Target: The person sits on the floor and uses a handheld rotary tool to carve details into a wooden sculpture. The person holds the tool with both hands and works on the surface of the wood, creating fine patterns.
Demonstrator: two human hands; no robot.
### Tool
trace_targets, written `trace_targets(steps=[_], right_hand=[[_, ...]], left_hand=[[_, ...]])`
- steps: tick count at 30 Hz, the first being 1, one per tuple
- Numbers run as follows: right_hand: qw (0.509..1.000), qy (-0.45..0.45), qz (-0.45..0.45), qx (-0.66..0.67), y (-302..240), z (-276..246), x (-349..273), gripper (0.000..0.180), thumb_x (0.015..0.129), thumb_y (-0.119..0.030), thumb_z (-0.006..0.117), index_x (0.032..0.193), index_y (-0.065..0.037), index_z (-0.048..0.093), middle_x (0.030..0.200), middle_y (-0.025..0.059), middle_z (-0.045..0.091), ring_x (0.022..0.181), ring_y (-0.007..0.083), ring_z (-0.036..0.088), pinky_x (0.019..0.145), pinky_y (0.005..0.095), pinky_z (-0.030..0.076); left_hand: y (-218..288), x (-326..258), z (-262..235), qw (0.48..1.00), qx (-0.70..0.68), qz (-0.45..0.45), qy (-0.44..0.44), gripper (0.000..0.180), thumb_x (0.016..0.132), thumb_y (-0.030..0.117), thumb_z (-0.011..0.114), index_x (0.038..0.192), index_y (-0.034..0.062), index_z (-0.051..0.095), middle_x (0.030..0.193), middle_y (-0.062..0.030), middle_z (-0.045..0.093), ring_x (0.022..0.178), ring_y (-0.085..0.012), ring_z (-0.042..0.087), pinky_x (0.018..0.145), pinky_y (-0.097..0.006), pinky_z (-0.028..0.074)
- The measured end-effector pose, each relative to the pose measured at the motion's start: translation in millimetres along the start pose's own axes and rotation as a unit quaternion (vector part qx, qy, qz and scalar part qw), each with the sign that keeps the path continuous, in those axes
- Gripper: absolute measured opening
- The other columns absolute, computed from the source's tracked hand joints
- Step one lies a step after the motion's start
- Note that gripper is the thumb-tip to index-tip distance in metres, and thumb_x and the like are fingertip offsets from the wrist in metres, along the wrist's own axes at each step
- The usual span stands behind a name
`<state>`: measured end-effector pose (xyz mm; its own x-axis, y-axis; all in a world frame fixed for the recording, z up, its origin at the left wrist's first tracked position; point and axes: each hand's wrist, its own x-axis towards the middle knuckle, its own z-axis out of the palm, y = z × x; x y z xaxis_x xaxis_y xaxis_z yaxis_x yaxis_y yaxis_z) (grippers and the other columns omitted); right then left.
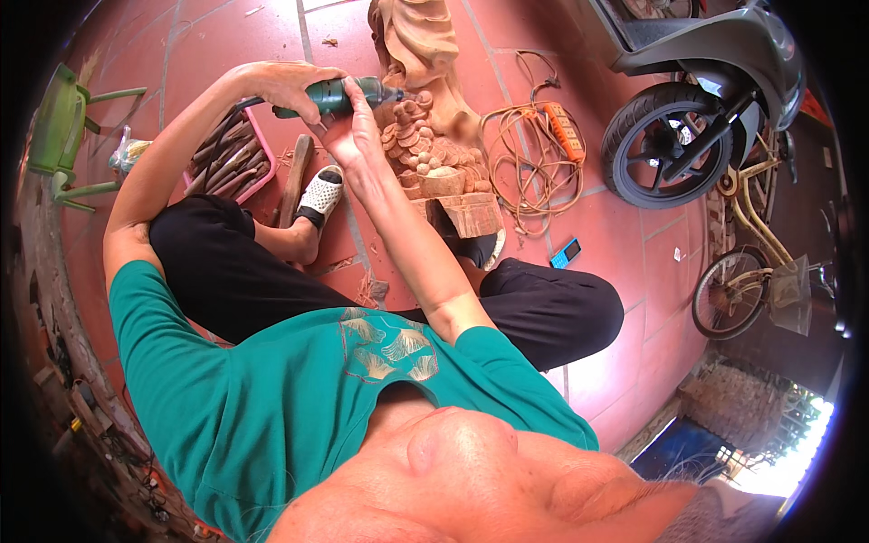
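A green handheld power tool (339,95) lies level at the far middle of the scene, its tip pressed against a pale wood carving (425,136) that stands on the red tiled floor (625,271). The left hand (290,86) wraps over the rear of the tool, fingers clenched around its body. The right hand (355,131) comes up from below and grips the front part just behind the tip, fingers closed on it, close beside the carved scrolls. The carving rises tall toward the far edge and rests on a blocky carved base (466,213), set between the person's crossed legs in black trousers.

Left of the tool sits a pink tray (262,149) filled with dark chisels (226,154), and a wooden mallet (296,176) lies just beside it on the floor. A white perforated shoe (320,195) shows near the mallet. Right of the carving, an orange power strip (563,131) lies amid a loose coil of cable (525,181), and a small blue phone (566,252) rests on the tiles nearer. Further right stand a grey scooter (697,90) and a cream bicycle (751,262). At the far left is a green plastic chair (59,127)
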<state>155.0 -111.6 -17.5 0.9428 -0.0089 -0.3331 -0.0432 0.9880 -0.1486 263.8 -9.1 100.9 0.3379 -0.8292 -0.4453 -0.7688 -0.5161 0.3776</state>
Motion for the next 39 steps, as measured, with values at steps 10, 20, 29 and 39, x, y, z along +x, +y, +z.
trace_targets(steps=[10,20,29,39], right_hand=[[1.0,0.022,0.013,0.014,-6.9,-7.8,10.9,0.035,0.092,-0.03,0.071,0.121,-0.016,0.058,0.117,0.0049,0.066,0.105,0.0252,0.066,0.089,0.0504,0.056],[1.0,0.003,0.019,0.021,-5.2,-5.7,5.5,0.035,0.091,-0.027,0.073,0.12,-0.016,0.059,0.117,0.0053,0.066,0.108,0.0256,0.064,0.091,0.0514,0.055],[0.999,0.027,0.009,0.024,0.6,-1.4,-1.1,0.036,0.09,-0.027,0.073,0.121,-0.016,0.058,0.118,0.0046,0.066,0.109,0.0248,0.063,0.096,0.0554,0.051],[0.997,0.056,0.011,0.046,3.4,1.0,4.5,0.033,0.09,-0.028,0.072,0.119,-0.016,0.06,0.115,0.005,0.067,0.107,0.0246,0.064,0.089,0.0526,0.055]], left_hand=[[10.0,2.6,-1.5,0.998,-0.04,-0.042,-0.018,0.094,0.067,0.034,0.076,0.151,0.0137,0.038,0.087,-0.0176,0.067,0.072,-0.0264,0.067,0.063,-0.038,0.053],[4.1,2.2,-2.1,0.999,-0.039,-0.018,-0.022,0.093,0.067,0.033,0.077,0.15,0.0151,0.039,0.084,-0.0176,0.067,0.072,-0.0275,0.066,0.064,-0.039,0.053],[-1.2,0.6,0.3,1.0,-0.003,-0.006,-0.02,0.095,0.066,0.041,0.078,0.149,0.0161,0.04,0.086,-0.0188,0.066,0.077,-0.0327,0.067,0.069,-0.043,0.053],[-8.7,1.3,4.1,0.999,-0.033,0.011,-0.013,0.092,0.066,0.036,0.075,0.147,0.0094,0.04,0.081,-0.0187,0.065,0.068,-0.0295,0.065,0.06,-0.04,0.054]])
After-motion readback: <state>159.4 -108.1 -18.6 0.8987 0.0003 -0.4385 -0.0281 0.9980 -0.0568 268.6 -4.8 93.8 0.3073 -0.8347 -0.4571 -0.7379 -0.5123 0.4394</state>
